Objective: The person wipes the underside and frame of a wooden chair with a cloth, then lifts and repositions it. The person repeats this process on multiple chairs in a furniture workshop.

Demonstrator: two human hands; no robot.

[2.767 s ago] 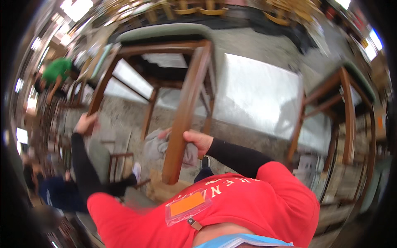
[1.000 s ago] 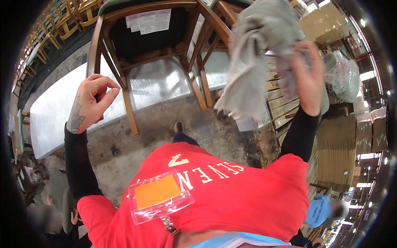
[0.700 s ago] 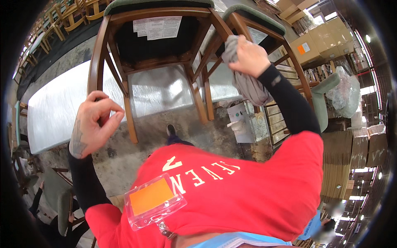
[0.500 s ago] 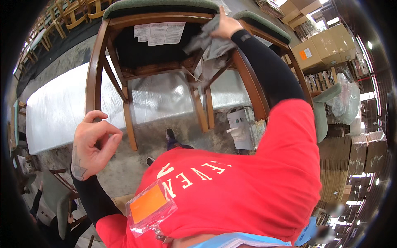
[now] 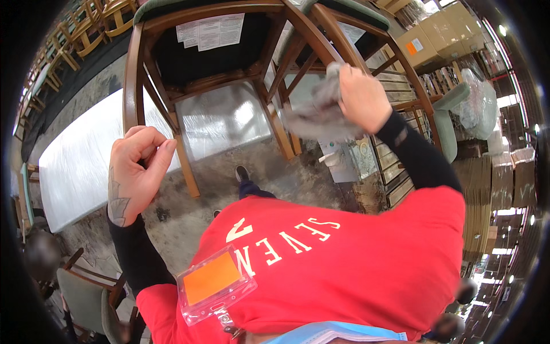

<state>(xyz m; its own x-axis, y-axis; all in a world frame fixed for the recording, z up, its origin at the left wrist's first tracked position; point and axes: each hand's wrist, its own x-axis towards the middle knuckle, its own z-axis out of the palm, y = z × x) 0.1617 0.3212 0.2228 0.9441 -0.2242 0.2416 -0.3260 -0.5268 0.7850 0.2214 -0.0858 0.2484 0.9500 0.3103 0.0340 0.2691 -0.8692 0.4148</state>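
A long pale slab in shiny wrapping lies at the left, partly behind the wooden chair, which is tilted in the far middle with its dark underside turned to the near side. A second chair is just beside it at the right. A grey cloth, blurred, is held in the right hand, at the right leg. The left hand curls narrowly at the near end of the left leg; whether it grips, I cannot tell.

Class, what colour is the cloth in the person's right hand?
The cloth in the right hand is grey; it shows best in the head view.
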